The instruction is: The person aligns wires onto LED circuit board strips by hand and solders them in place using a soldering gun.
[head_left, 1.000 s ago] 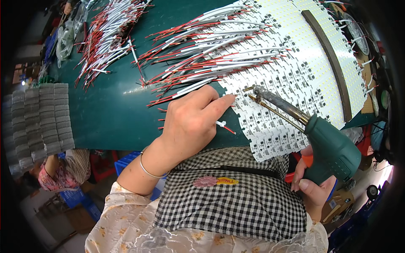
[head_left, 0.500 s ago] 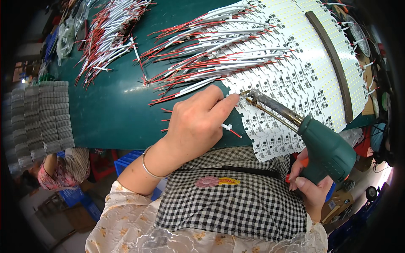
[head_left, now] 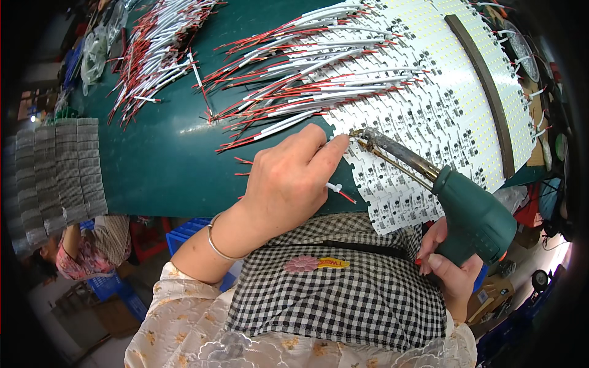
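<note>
my r hand has the green soldering gun by its handle, tip at left edge of the white boards; prob. nose-heavy, rigid, so hold handle only. my l hand pinched narrow beside tip, can't tell on what. boards likely thin, bendy.

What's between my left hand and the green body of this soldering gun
In the head view, the gun's metal barrel and a thinner rod span the gap between your left hand and the green body, with white boards beneath.

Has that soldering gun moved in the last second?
Yes, the soldering gun shifted slightly left, away from the dark bar on the white circuit boards.
</note>
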`<action>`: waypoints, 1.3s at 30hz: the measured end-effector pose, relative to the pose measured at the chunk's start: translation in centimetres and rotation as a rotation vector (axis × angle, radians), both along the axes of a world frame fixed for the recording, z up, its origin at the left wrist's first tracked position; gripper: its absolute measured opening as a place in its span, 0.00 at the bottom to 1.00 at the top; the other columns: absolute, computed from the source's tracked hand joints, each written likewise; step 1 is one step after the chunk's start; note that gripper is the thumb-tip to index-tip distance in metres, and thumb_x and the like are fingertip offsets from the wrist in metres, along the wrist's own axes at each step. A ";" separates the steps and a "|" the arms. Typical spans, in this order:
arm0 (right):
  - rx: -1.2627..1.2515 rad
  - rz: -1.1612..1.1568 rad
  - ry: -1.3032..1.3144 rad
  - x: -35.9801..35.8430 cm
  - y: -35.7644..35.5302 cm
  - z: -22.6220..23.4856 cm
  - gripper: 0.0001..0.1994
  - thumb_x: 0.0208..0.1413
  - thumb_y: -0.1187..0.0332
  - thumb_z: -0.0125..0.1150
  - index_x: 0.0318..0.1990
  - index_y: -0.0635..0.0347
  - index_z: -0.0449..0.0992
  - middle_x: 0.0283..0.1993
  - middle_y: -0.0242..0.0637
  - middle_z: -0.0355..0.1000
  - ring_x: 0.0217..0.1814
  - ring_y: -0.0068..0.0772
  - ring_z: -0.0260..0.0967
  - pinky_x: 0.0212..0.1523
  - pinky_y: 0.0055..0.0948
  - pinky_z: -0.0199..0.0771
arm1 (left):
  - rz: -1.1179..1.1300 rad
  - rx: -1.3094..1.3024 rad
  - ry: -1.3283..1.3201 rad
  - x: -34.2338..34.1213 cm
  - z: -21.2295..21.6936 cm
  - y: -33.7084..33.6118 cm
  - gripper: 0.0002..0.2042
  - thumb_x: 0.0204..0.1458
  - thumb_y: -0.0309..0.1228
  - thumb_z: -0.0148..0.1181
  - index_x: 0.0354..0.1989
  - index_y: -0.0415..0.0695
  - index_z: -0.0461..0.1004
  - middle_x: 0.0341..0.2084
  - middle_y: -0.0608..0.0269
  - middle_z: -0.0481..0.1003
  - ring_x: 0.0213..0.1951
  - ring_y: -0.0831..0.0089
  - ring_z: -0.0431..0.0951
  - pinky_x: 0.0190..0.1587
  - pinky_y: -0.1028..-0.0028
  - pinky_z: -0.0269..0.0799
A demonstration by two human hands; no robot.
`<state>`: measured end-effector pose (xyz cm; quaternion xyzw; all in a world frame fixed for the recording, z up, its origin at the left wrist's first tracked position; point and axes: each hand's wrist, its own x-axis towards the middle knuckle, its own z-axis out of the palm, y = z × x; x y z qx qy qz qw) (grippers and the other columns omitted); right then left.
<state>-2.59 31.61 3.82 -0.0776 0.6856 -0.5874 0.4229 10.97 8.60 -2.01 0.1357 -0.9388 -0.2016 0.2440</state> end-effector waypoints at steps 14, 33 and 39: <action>-0.185 -0.089 0.116 -0.5 0.9 -0.3 0.34 0.38 0.67 0.68 0.51 0.80 0.59 0.20 0.43 0.67 0.13 0.26 0.63 0.13 0.21 0.66 | -0.018 0.039 0.043 -0.4 0.0 -0.6 0.16 0.36 0.15 0.54 0.37 0.41 0.75 0.22 0.62 0.67 0.22 0.66 0.72 0.21 0.69 0.68; -0.043 -0.032 0.010 0.5 1.5 0.0 0.24 0.36 0.74 0.64 0.43 0.71 0.65 0.28 0.48 0.68 0.19 0.28 0.63 0.19 0.21 0.68 | -0.153 0.109 0.075 -0.4 -0.4 -1.3 0.22 0.28 0.09 0.50 0.36 0.40 0.77 0.23 0.58 0.73 0.24 0.64 0.75 0.26 0.71 0.71; -0.034 0.078 -0.004 -0.1 2.4 -0.1 0.20 0.39 0.78 0.62 0.43 0.65 0.66 0.31 0.45 0.69 0.27 0.30 0.67 0.29 0.25 0.69 | -0.147 0.090 0.104 -0.4 -0.7 -1.2 0.22 0.29 0.09 0.51 0.36 0.39 0.77 0.23 0.58 0.73 0.24 0.64 0.75 0.25 0.71 0.71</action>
